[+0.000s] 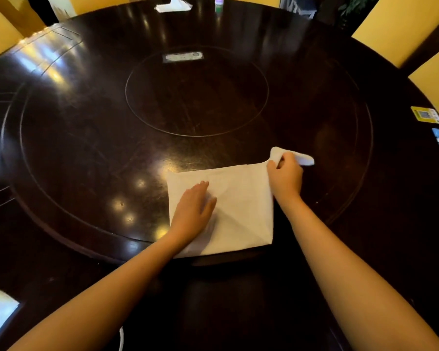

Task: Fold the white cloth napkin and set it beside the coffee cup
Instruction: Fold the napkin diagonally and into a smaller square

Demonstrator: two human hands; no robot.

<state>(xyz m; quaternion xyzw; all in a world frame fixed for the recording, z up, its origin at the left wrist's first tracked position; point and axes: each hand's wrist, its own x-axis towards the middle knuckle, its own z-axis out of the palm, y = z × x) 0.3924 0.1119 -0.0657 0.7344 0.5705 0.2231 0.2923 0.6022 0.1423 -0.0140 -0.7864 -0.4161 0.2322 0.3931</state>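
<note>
A white cloth napkin [241, 198] lies spread near the front edge of the dark round table [86, 148], with diagonal creases across it. My left hand [194, 210] rests flat on its left half, fingers apart, pressing it down. My right hand [285, 177] pinches the napkin's far right corner and holds it lifted off the table, the corner flap sticking out to the right. No coffee cup is in view.
A round inlaid turntable [197, 91] fills the table's middle, with a remote-like item [183, 57] at its far rim. A white tissue holder [173, 6] and small bottle [219, 3] stand at the far edge. Cards [426, 115] lie at right. Yellow chairs [395, 24] surround the table.
</note>
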